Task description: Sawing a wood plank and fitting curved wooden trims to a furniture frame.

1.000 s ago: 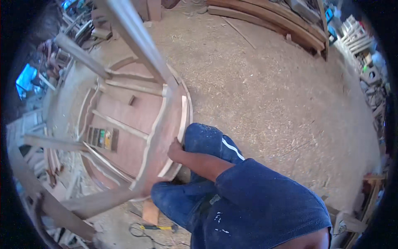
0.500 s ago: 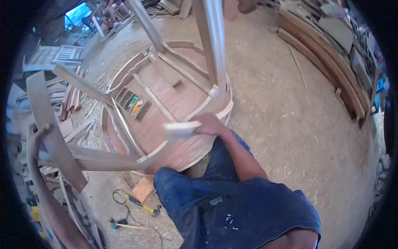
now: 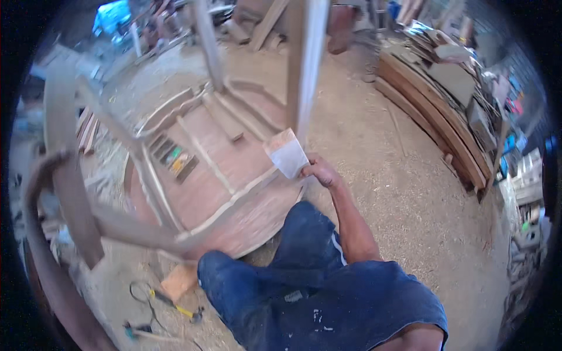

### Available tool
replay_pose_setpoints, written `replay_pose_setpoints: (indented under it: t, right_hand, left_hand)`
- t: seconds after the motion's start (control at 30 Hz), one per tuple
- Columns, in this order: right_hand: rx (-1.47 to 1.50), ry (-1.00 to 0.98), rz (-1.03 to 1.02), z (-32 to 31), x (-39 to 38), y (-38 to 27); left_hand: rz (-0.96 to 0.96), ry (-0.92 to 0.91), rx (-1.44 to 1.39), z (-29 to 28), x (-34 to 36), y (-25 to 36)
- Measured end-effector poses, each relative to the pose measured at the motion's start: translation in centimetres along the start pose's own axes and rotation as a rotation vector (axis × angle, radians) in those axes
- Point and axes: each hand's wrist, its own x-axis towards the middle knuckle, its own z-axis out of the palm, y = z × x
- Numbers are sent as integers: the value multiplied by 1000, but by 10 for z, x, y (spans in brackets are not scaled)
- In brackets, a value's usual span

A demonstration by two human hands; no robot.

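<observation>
A round wooden table lies upside down before me, its scalloped apron rails and underside [image 3: 216,169] facing up and its legs raised. At the far left my left hand [image 3: 61,158], blurred, grips the broad upright table leg [image 3: 75,205]. My right hand [image 3: 319,171] pinches the lower edge of a pale, flat rectangular piece [image 3: 288,155], whitish below and tan along its top; I cannot tell whether it is folded paper or a thin block. This piece is held up over the table's near right side, close to another tall leg [image 3: 303,70].
A small compartmented box [image 3: 174,158] with green and yellow items lies on the table's underside. A yellow-handled hammer [image 3: 175,305] and a cord lie on the floor by a wood block [image 3: 178,284]. Curved timber planks [image 3: 433,111] are stacked at right. Shavings cover the floor.
My right hand has moved up and to the right with the pale piece, which now stands tilted up, its broad face showing. My left hand is higher on the leg. The view has shifted.
</observation>
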Motion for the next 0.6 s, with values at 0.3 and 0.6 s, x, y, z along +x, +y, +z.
replay_pose_setpoints:
  t: [0.3, 0.6]
  right_hand:
    - [-1285, -283, -125, 211, 54, 86]
    - [-1466, -203, -132, 275, 41, 176]
  left_hand:
    - [28, 160, 185, 23, -21, 42]
    - [168, 100, 218, 4, -23, 47]
